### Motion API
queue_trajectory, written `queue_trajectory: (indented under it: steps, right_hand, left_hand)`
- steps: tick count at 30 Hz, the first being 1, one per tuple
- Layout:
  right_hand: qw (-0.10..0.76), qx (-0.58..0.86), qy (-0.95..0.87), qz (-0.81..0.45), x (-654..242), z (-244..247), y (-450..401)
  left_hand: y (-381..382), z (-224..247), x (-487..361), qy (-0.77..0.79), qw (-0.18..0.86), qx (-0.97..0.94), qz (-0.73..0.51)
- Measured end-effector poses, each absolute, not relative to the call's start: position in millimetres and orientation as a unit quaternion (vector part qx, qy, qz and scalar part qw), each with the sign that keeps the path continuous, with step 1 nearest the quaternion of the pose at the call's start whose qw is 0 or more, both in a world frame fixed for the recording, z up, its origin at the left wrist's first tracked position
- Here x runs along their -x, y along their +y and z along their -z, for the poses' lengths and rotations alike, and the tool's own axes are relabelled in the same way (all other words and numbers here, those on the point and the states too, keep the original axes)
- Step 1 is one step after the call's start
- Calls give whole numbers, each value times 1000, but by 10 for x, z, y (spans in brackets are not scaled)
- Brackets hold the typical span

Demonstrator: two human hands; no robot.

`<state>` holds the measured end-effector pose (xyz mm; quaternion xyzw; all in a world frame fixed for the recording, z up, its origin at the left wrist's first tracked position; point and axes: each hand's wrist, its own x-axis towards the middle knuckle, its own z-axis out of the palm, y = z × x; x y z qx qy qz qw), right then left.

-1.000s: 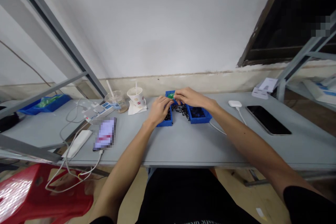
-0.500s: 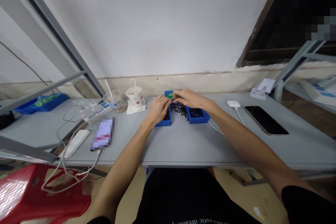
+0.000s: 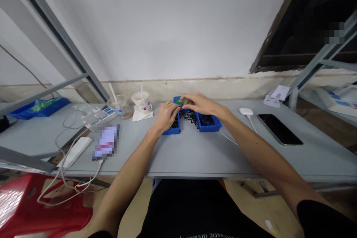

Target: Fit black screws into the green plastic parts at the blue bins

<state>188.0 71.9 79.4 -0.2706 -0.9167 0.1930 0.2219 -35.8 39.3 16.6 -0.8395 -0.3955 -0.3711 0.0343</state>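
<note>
two hands (image 3: 165, 116) hover by blue bins (image 3: 209, 128); cannot tell if fingers (image 3: 187, 96) grip anything.

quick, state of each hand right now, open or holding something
Left hand: curled over a blue bin; any hold cannot be told.
Right hand: bent by the rear blue bin; likewise cannot be told.

Black shirt (image 3: 181, 208); short sleeves (image 3: 320, 215); pale lettering (image 3: 209, 235)
</note>
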Motion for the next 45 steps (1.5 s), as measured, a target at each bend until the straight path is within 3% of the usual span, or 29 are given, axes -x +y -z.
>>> queue_trajectory:
  steps: [6, 12, 15, 17, 21, 28, 30, 39, 45]
  right_hand:
    - [187, 289, -927, -148, -1857, -877, 707]
    - [187, 421, -879, -124, -2410, -1160, 823]
    - [120, 467, -864, -146, -2660, -1187, 948]
    - [94, 456, -869, -167, -2676, -1161, 990]
    - [129, 400, -892, -167, -2389, -1036, 949]
    - [-76, 271, -918, -278, -1804, -594, 764]
    - [-100, 263, -921, -269, -1732, -498, 721]
    - [-158, 287, -923, -202, -1652, -589, 596]
    - [-129, 318, -917, -204, -1649, -602, 606]
  left_hand:
    - [387, -161, 352, -389, 25, 843, 371]
    - [361, -193, 368, -396, 36, 841, 367]
    - [357, -200, 362, -388, 38, 844, 368]
    - [355, -200, 353, -382, 37, 846, 370]
    - [352, -193, 347, -380, 37, 847, 369]
    - [357, -206, 365, -417, 66, 830, 363]
    - [357, -205, 362, -419, 68, 830, 363]
    - [352, -188, 351, -451, 63, 821, 345]
    - [349, -199, 349, -447, 58, 823, 345]
